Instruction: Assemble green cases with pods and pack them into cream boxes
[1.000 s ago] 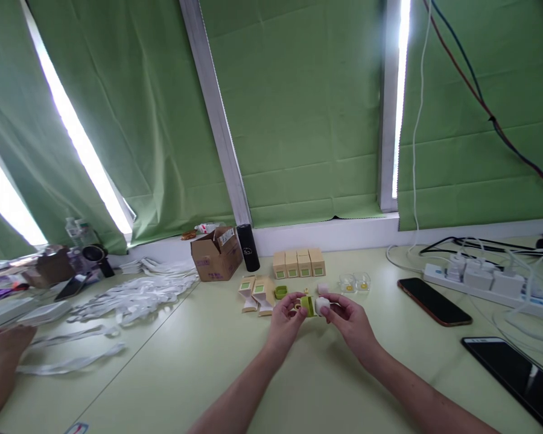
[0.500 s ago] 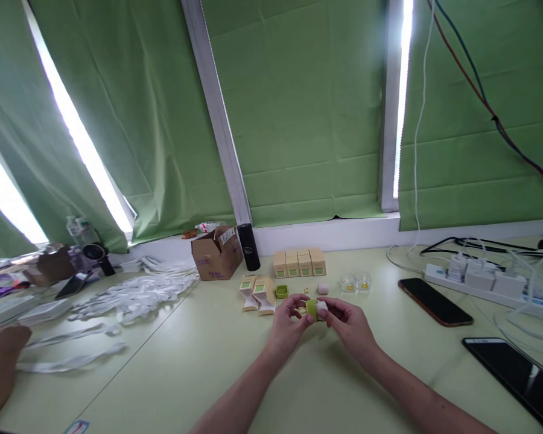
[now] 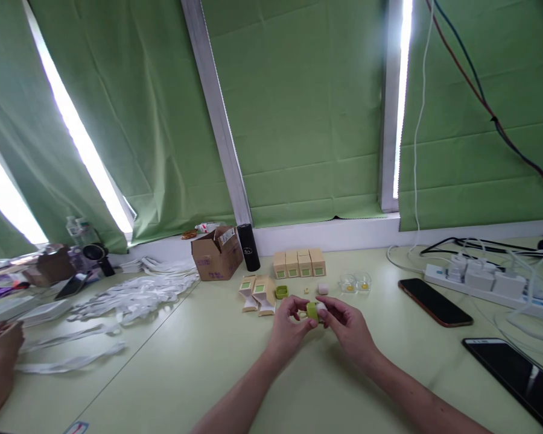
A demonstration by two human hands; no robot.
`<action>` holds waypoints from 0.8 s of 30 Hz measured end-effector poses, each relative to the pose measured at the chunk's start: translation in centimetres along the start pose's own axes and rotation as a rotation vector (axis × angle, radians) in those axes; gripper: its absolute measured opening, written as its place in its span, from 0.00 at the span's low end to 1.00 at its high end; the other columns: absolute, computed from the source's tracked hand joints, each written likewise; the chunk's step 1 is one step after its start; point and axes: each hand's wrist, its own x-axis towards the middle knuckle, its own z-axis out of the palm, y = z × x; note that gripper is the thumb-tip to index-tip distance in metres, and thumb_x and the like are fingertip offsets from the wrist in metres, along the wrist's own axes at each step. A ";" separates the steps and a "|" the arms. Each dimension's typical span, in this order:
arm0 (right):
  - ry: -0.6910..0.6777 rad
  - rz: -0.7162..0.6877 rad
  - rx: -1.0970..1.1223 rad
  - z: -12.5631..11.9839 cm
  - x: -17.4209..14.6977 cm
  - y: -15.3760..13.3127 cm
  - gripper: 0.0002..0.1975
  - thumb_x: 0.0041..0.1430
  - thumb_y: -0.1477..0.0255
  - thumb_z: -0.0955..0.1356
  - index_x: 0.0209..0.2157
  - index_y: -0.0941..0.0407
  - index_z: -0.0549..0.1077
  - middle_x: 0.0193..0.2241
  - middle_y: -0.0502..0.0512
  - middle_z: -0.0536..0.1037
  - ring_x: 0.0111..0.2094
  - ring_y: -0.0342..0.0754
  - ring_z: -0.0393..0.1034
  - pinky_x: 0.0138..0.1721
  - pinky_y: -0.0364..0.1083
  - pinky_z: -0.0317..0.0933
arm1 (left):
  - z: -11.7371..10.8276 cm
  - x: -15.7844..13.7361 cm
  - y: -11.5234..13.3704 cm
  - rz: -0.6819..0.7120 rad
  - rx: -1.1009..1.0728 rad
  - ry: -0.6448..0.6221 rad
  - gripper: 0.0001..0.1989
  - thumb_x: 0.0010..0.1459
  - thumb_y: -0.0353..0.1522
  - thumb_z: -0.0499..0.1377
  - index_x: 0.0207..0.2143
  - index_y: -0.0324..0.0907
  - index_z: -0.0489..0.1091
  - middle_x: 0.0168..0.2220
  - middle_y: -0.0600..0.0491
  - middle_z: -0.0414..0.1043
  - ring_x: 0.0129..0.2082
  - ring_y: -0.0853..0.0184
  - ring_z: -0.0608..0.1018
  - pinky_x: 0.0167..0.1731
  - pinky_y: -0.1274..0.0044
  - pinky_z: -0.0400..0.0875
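While both hands meet over the table [image 3: 172,380], a small green cover [image 3: 312,312] and a small white block [image 3: 321,307] are up between the fingertips. The left hand [image 3: 294,322] has its grip clamped on the green cover, with the thumb and fingers pinching it. The right hand [image 3: 341,319] has its grip clamped on the white block. The two things touch, end to end, but the fingers hide how far the block sits inside the cover.

I think the cover looks like a snug fit. If the block goes in crooked, it could get stuck, because one edge would catch on the rim. If someone pushes too hard on just one side, the block could pop out and roll off. The parts are small and only the tips hold them, so a slip could drop one on the table. A finger could also get pinched between the two.

From the held parts, a little yellow bit [image 3: 306,290] lies near, at 11 o'clock. It is tiny, so a sleeve or hand could knock it away and lose it. A second green piece [image 3: 281,292] is at 10 o'clock, and a pale block [image 3: 323,289] is at 1 o'clock. Two clear cups [image 3: 355,283] stand at 2 o'clock; a careless bump from the right hand might tip them. Another person's hand [image 3: 2,343] is well apart, at 9 o'clock.
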 end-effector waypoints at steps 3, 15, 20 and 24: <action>-0.010 -0.003 -0.017 0.1 -0.2 -0.1 0.27 0.52 0.51 0.76 0.46 0.56 0.82 0.33 0.58 0.84 0.30 0.49 0.73 0.35 0.49 0.72 | 0.2 -0.1 0.2 0.011 0.008 0.006 0.26 0.44 0.49 0.74 0.36 0.41 0.73 0.34 0.51 0.75 0.34 0.65 0.72 0.35 0.75 0.66; -0.003 0.040 0.013 0.6 -0.3 -0.7 0.31 0.46 0.45 0.77 0.39 0.57 0.81 0.29 0.56 0.82 0.27 0.49 0.71 0.32 0.49 0.69 | 0.7 -0.5 0.6 0.030 0.046 0.003 0.27 0.50 0.55 0.68 0.31 0.42 0.67 0.30 0.54 0.70 0.32 0.67 0.70 0.35 0.75 0.65; -0.019 0.030 0.038 0.8 -0.3 -1.0 0.29 0.47 0.45 0.76 0.38 0.56 0.78 0.27 0.54 0.79 0.26 0.48 0.71 0.32 0.49 0.69 | 0.7 -0.8 1.5 0.071 0.181 0.032 0.18 0.57 0.48 0.66 0.37 0.42 0.73 0.37 0.49 0.74 0.37 0.62 0.73 0.37 0.72 0.68; 0.023 0.037 0.063 0.6 0.0 -0.9 0.29 0.46 0.45 0.77 0.37 0.55 0.76 0.30 0.55 0.80 0.29 0.51 0.75 0.33 0.50 0.71 | 0.8 -1.4 2.0 0.193 0.223 0.001 0.23 0.56 0.33 0.68 0.53 0.47 0.71 0.55 0.44 0.71 0.55 0.54 0.71 0.48 0.66 0.72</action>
